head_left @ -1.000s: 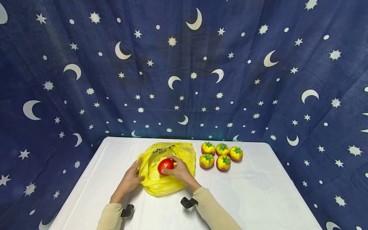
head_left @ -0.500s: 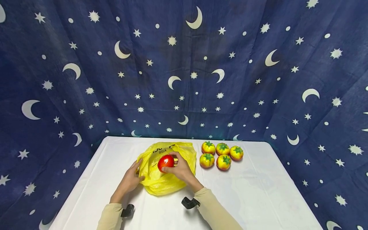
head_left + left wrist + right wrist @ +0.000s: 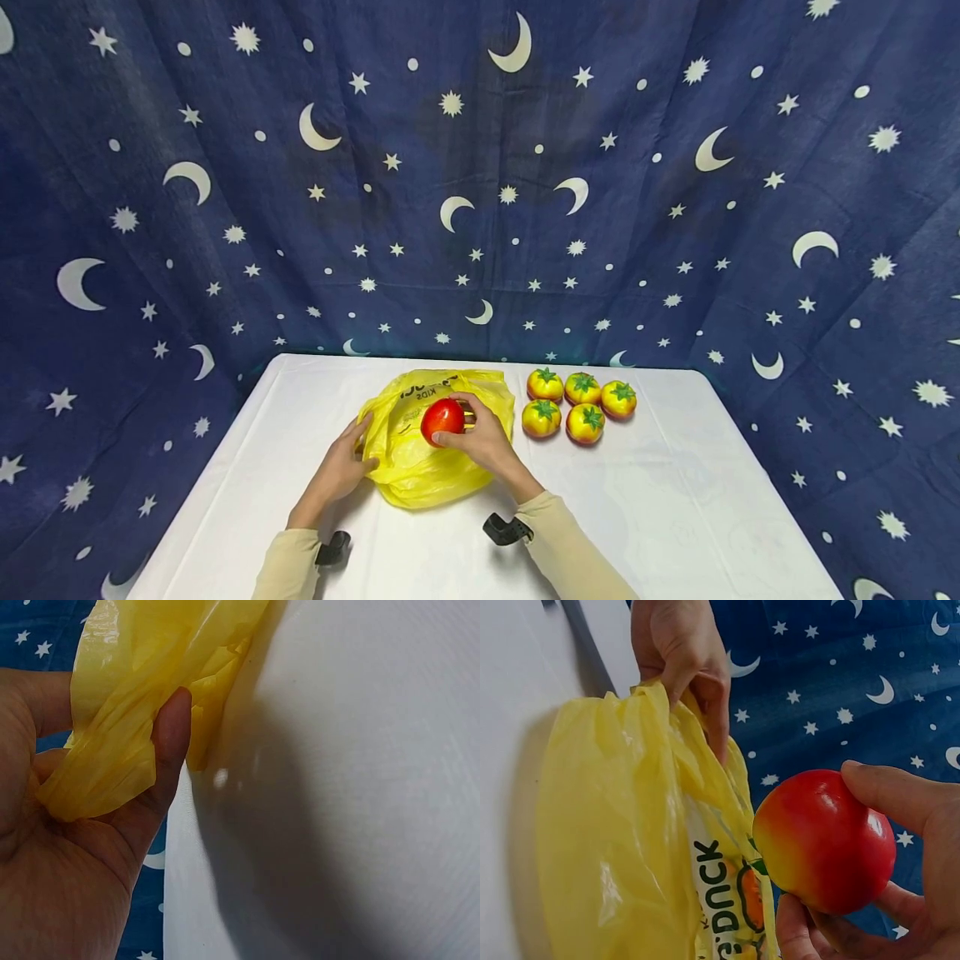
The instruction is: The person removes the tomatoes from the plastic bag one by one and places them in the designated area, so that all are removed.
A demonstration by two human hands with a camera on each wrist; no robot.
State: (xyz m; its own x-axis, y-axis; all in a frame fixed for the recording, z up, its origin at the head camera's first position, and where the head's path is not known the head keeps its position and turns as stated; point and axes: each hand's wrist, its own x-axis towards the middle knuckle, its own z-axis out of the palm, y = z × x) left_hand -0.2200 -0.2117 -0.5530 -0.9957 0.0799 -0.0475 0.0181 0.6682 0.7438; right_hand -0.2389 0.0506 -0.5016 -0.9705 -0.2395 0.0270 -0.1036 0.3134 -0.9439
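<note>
My right hand (image 3: 483,437) grips a glossy red tomato (image 3: 442,422) over the open mouth of a yellow plastic bag (image 3: 431,483). In the right wrist view the tomato (image 3: 829,840) shows a yellow shoulder and a bit of green leaf, with thumb and fingers around its side. On the bag's left side, my left hand (image 3: 341,467) holds the rim. The left wrist view shows the crumpled plastic (image 3: 112,742) between the thumb and fingers of that hand (image 3: 82,855). Dark print marks the bag's inner wall. The bag's bottom is hidden.
Several yellow tomatoes with green leafy tops (image 3: 585,423) stand grouped to the right of the bag on the white table (image 3: 660,500). A dark blue curtain (image 3: 480,208) with moons and stars hangs behind. Each wrist carries a black camera mount (image 3: 506,529).
My right hand has lifted slightly and moved a little to the right with the tomato. The left hand and the bag have stayed nearly still.
</note>
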